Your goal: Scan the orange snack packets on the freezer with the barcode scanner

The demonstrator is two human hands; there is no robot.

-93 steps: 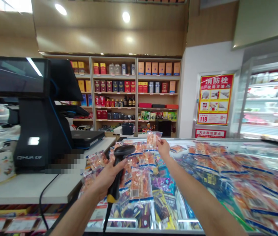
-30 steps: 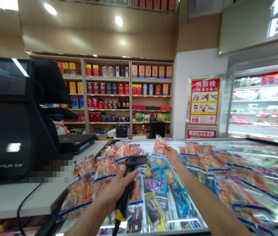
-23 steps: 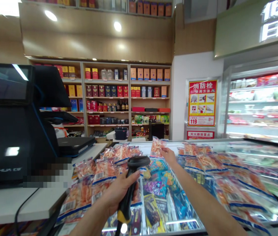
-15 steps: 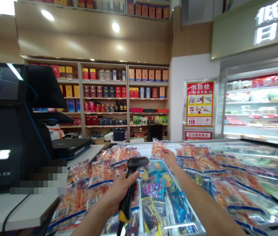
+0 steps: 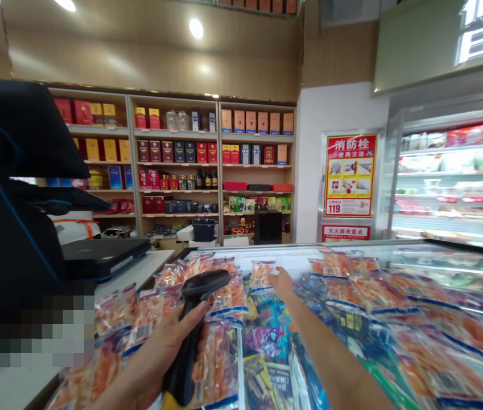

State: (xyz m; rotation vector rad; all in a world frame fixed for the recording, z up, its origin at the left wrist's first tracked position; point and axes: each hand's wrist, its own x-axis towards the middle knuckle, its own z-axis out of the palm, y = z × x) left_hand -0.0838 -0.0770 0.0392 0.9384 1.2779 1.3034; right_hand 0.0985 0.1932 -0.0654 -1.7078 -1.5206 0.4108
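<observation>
The left hand is wrapped around the handle of a black handheld barcode scanner, fingers closed and thumb laid along the upper grip; the scanner's head tips toward the right, and yellow trim shows at the foot of the handle. The right hand is stretched forward, its thumb and fingertips at the right edge of a clear packet of orange strips with a blue band along its lower edge. The fingers are only slightly parted there, and whether they pinch the packet or merely touch it cannot be told.

That packet is near the far side of a chest freezer, between two groups of similar packets. The left group runs from the back down to the near edge, partly behind the scanner; the right group overlaps in slanting rows. Between the groups, colourful frozen-treat wrappers show, one purple, others blue and yellow.

At left, a black point-of-sale terminal stands by a white tabletop. Beyond the freezer are shelves of boxes and bottles, a red fire-hydrant poster and a lit refrigerated display.
</observation>
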